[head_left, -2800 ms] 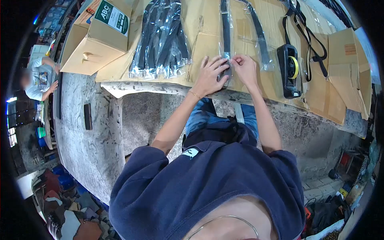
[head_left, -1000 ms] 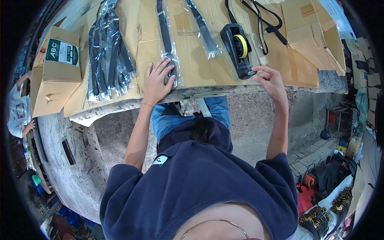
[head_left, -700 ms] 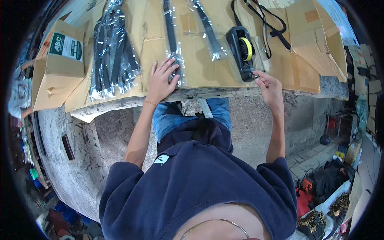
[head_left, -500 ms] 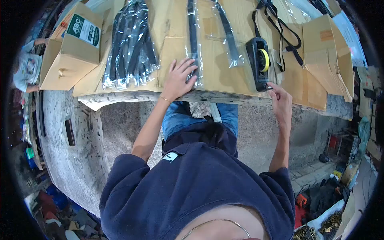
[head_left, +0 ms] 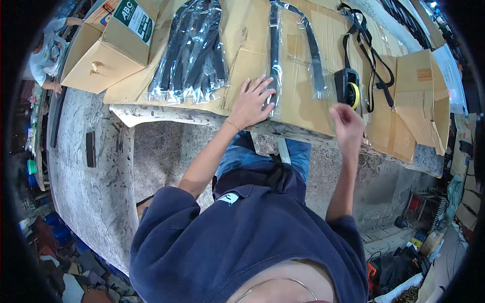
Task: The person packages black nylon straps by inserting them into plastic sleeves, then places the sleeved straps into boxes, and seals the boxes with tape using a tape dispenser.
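Note:
My left hand point(head_left: 251, 103) lies with spread fingers on the near end of a black strap in a clear plastic sleeve point(head_left: 274, 48). My right hand point(head_left: 348, 126) is closed in a pinch just in front of the black tape dispenser point(head_left: 342, 85), which carries a yellow-cored roll point(head_left: 355, 96). Whatever sits between the right fingertips cannot be made out. Between my hands, the other leg of the sleeved strap point(head_left: 316, 65) curves down toward me. Left of my left hand is a pile of bagged black straps point(head_left: 194, 55).
Cardboard point(head_left: 247, 60) covers the worktop. An open carton with a green label point(head_left: 108, 55) stands at left, another open carton point(head_left: 417, 101) at right. Loose black straps point(head_left: 374, 55) lie beyond the dispenser. A dark flat object point(head_left: 91, 149) rests on the left surface. Another person point(head_left: 48, 55) is at far left.
The view has shifted, so the tabletop things appear farther right. My right hand has moved left from the dispenser's near end. My left hand stays on the sleeved strap.

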The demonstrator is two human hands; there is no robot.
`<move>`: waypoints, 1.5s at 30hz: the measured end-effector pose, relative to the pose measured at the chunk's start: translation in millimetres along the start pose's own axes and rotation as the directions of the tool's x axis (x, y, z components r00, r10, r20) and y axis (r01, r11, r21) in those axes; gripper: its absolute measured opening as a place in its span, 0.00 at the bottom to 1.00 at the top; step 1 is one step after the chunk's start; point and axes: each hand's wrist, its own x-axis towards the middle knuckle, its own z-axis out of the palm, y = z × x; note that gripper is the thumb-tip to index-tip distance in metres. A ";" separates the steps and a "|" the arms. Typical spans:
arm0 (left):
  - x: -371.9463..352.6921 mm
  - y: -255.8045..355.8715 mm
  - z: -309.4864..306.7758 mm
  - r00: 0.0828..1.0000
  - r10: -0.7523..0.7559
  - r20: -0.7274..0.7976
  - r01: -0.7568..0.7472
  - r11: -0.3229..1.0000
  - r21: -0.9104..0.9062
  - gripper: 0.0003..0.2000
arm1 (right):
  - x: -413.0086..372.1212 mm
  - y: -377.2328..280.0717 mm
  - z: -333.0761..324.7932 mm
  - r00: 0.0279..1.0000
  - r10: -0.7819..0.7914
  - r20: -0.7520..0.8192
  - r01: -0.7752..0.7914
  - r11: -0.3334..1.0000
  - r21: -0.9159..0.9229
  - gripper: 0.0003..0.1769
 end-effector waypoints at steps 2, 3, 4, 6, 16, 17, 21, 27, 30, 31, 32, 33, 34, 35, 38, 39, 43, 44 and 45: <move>0.8 1.8 -4.6 1.000 -0.004 -0.002 0.004 1.000 0.001 0.15 | 29.3 3.6 29.7 0.993 0.050 0.109 -0.078 0.961 0.264 0.10; 0.5 2.5 -6.0 1.000 -0.004 0.002 0.004 1.000 -0.004 0.15 | 39.2 -0.8 44.6 0.992 0.045 0.116 -0.075 0.961 0.266 0.10; -0.2 1.5 -4.7 1.000 -0.009 0.000 0.009 1.000 -0.001 0.15 | 46.6 -6.6 59.5 0.991 0.074 0.109 -0.108 0.929 0.354 0.09; -0.6 -1.3 0.9 1.000 -0.005 -0.010 0.005 1.000 0.009 0.16 | 62.8 -3.6 78.3 0.989 0.102 0.105 -0.138 0.888 0.439 0.09; -0.9 -0.2 0.3 1.000 -0.004 -0.025 0.004 1.000 0.012 0.18 | 90.6 21.8 152.0 0.792 0.388 0.471 -0.596 0.321 0.736 0.10; -0.7 -0.5 -0.4 1.000 -0.005 -0.025 0.006 1.000 0.013 0.18 | 91.0 21.2 153.6 0.797 0.397 0.455 -0.590 0.351 0.727 0.10; -1.0 0.6 -0.3 1.000 -0.002 -0.026 0.002 1.000 0.016 0.18 | 91.5 22.9 158.6 0.796 0.411 0.445 -0.592 0.372 0.715 0.12; -1.1 0.0 -0.6 1.000 -0.011 -0.013 0.011 1.000 0.013 0.19 | 95.0 23.9 164.9 0.782 0.425 0.456 -0.615 0.405 0.677 0.07; -1.5 -1.1 0.8 1.000 -0.004 -0.018 0.005 1.000 0.015 0.19 | 97.3 24.9 168.5 0.799 0.417 0.434 -0.596 0.446 0.668 0.07; -1.6 -1.2 1.1 1.000 -0.002 -0.017 0.003 1.000 0.018 0.19 | 98.4 27.3 169.5 0.799 0.417 0.433 -0.595 0.446 0.669 0.07; -1.8 -1.4 1.5 1.000 -0.002 -0.018 0.002 1.000 0.017 0.19 | 99.5 29.7 170.1 0.810 0.411 0.418 -0.581 0.469 0.665 0.05; -2.2 -1.4 1.7 1.000 -0.005 -0.018 0.005 1.000 0.016 0.19 | 99.9 30.3 170.4 0.820 0.406 0.403 -0.568 0.491 0.661 0.04; -2.5 -1.3 1.9 1.000 -0.007 -0.019 0.007 1.000 0.015 0.19 | 100.2 30.5 171.8 0.821 0.406 0.401 -0.567 0.491 0.661 0.04; -2.8 -1.1 2.1 1.000 -0.005 -0.018 0.005 1.000 0.014 0.19 | 100.4 30.5 174.0 0.837 0.414 0.359 -0.543 0.537 0.646 0.05; -2.0 -0.8 0.4 1.000 0.003 -0.019 -0.003 1.000 0.013 0.19 | 102.2 29.4 177.7 0.862 0.428 0.272 -0.502 0.647 0.573 0.08; -2.3 -0.4 0.0 1.000 0.000 -0.012 0.000 1.000 0.010 0.18 | 102.9 30.0 179.0 0.870 0.435 0.231 -0.490 0.707 0.510 0.09; -1.8 -0.3 -0.6 1.000 -0.002 -0.001 0.002 1.000 0.004 0.18 | 103.5 29.2 182.6 0.907 0.399 0.139 -0.420 0.817 0.396 0.13; -1.8 -0.7 -0.9 1.000 0.003 -0.003 -0.003 1.000 0.005 0.18 | 102.8 28.4 182.1 0.927 0.365 0.086 -0.372 0.868 0.329 0.15; -1.9 -0.5 -1.9 1.000 0.002 -0.021 -0.002 1.000 -0.007 0.18 | 102.7 27.0 180.8 0.945 0.325 0.035 -0.323 0.911 0.256 0.17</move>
